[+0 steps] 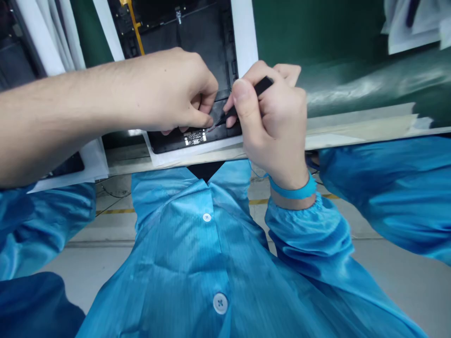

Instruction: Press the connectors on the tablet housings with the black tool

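An opened dark tablet-like device (197, 42) lies in front of me on white sheeting, its inside facing up. Near its lower edge shows a small circuit board (195, 138) with bright contacts. My left hand (183, 91) reaches across the device from the left, fingers curled and thumb pressed down just above the board. What lies under those fingertips, if anything, is hidden. My right hand (273, 112) grips black tweezers (230, 112), slanted so that their thin tip comes down beside my left thumb, close to the board. A blue band circles my right wrist.
An orange flex cable (136, 28) runs along the device's upper left. To the left lie another dark device (16, 51) and white sheets (58, 37). White packets (416, 23) sit at the upper right of the green mat (317, 42). Taped table edge (359, 126) runs in front of my body.
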### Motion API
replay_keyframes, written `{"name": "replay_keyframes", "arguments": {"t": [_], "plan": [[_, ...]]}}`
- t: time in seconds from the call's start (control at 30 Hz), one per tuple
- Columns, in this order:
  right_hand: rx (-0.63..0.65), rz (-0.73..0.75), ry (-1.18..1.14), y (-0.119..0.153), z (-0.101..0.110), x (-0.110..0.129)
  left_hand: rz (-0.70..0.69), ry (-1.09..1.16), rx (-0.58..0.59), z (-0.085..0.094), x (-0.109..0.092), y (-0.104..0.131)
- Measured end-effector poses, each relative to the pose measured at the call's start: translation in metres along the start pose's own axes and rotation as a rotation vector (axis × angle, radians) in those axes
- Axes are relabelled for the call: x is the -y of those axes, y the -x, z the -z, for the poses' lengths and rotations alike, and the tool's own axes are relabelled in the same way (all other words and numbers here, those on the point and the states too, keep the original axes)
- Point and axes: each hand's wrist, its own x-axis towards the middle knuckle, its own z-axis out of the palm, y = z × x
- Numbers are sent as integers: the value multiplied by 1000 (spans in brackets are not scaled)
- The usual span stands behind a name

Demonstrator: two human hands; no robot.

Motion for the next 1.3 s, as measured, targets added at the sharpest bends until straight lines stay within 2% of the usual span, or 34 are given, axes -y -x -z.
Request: {"name": "replay_keyframes", "arguments": {"t": [0.1,0.23,0.3,0.4,0.53,0.63,0.9,1.1,1.23,1.3], "plan": [[15,-17,24,0,1,2,2,-35,-12,0,-5,-1],[-5,16,0,2,1,2,232,-35,3,2,-25,-6],[-11,40,-14,2,1,2,300,-81,2,4,-31,-8],[-1,27,-16,2,0,0,234,-108,-16,4,-30,-7],[-2,32,-37,2,1,0,120,-132,-97,2,-20,-2],[-22,30,-26,1,2,1,149,-166,-101,0,-18,-1],[28,-37,-13,0,2,3,204,-174,-80,-1,-18,-4],[71,-47,64,1,1,2,89,-153,-90,-3,-8,-1],[70,-58,24,1,0,0,212,-174,-50,-1,-12,-2],[65,-49,13,1,0,0,212,-176,-71,-1,-14,-2]]}}
